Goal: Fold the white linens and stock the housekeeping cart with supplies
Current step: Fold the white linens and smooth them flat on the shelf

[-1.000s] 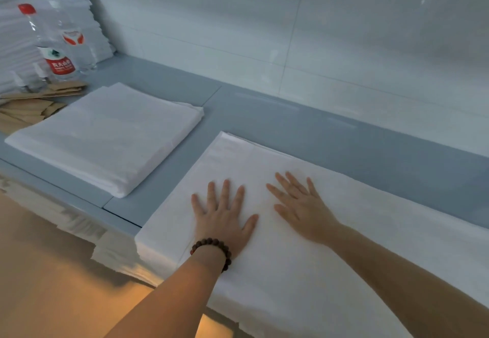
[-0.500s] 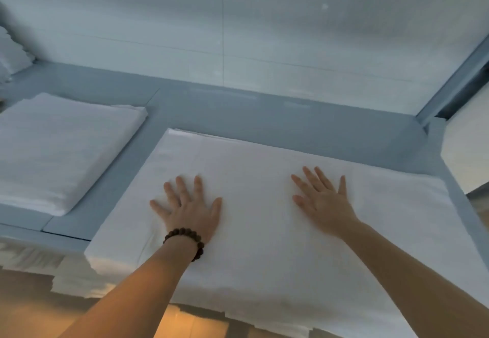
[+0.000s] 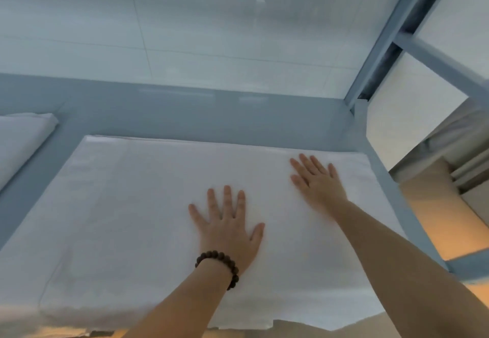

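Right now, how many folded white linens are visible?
2: a large white sheet under the left hand and right hand; a folded white stack at the left edge. Others may be hidden.

Place: I read a linen storeroom | grey-blue metal shelf, upright post | white tiled wall | folded white linen, second stack beside

Grey-blue desk runs along the wall, w/ a steel upright of the same colour at its back R corner. A big white linen sheet lies flat on it, covering most of the top, front edge hanging a bit over the near side. A 2nd folded white linen sits at far L, apart from the 1st, bare desk between.
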Tool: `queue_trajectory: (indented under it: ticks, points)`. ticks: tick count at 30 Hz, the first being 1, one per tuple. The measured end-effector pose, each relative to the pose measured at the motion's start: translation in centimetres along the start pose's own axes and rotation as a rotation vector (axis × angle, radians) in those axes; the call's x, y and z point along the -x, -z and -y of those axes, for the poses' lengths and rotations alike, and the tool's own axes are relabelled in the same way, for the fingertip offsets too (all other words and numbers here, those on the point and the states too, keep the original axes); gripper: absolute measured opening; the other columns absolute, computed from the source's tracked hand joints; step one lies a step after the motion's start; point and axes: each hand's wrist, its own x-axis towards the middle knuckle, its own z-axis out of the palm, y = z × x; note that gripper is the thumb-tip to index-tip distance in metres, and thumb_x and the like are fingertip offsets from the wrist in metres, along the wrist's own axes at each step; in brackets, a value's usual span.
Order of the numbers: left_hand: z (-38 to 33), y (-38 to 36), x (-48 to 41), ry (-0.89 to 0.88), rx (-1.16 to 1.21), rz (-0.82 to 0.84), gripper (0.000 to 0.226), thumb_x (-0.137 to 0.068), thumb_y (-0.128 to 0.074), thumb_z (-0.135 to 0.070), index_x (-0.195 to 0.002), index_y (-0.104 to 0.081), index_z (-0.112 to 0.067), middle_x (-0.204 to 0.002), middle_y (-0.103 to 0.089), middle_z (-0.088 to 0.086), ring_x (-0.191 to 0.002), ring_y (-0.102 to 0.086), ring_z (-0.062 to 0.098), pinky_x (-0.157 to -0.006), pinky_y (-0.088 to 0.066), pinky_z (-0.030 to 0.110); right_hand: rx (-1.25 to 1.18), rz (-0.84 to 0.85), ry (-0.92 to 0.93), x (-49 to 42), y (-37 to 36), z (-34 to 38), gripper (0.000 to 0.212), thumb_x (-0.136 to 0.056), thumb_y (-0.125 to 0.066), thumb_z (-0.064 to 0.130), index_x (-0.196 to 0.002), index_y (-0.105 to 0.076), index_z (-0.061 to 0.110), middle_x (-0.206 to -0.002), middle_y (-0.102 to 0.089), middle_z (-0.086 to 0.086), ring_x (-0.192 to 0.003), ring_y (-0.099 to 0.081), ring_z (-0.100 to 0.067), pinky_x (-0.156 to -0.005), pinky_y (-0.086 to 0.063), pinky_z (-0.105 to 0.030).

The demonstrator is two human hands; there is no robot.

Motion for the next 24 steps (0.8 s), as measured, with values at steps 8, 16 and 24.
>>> queue_trajectory:
  ticks: [8, 16, 24]
  points:
    - [-0.4, 0.1, -0.1, 0.015, 0.01, -0.024, 0.082, -0.078, 0.011, -0.07, -0.15, 0.016, -0.03, -0.16, 0.015, 0.001, -0.144, 0.018, 0.036, -0.103, 0.009, 0.07, -0.054, 0.004, -0.14, 1.3, 0.0, -6.5, 0.053, -0.1, -0.016, 0.049, -0.151, -0.005, 0.038, -0.161, 0.002, 0.009, -0.148, 0.003, -0.013, -0.118, 0.0, -0.049]
    - [-0.4, -0.2, -0.3, 0.014, 0.0, -0.059, 0.082, -0.079, 0.009, -0.07, -0.151, 0.012, -0.031, -0.161, 0.01, 0.001, -0.145, 0.013, 0.035, -0.105, 0.008, 0.07, -0.076, 0.059, -0.443, -0.3, 0.9, -10.3, 0.06, -0.098, -0.012, 0.056, -0.152, -0.001, 0.032, -0.161, 0.007, 0.006, -0.148, 0.003, -0.019, -0.118, 0.0, -0.052]
    - [-0.3, -0.3, -0.5, 0.024, 0.002, -0.042, 0.083, -0.078, 0.01, -0.072, -0.151, 0.011, -0.032, -0.161, 0.01, 0.0, -0.145, 0.014, 0.034, -0.106, 0.008, 0.069, -0.07, 0.041, 0.045, 5.6, -0.3, 4.3, 0.063, -0.092, -0.011, 0.065, -0.149, -0.001, 0.042, -0.16, 0.011, 0.01, -0.146, 0.013, -0.015, -0.111, 0.009, -0.06]
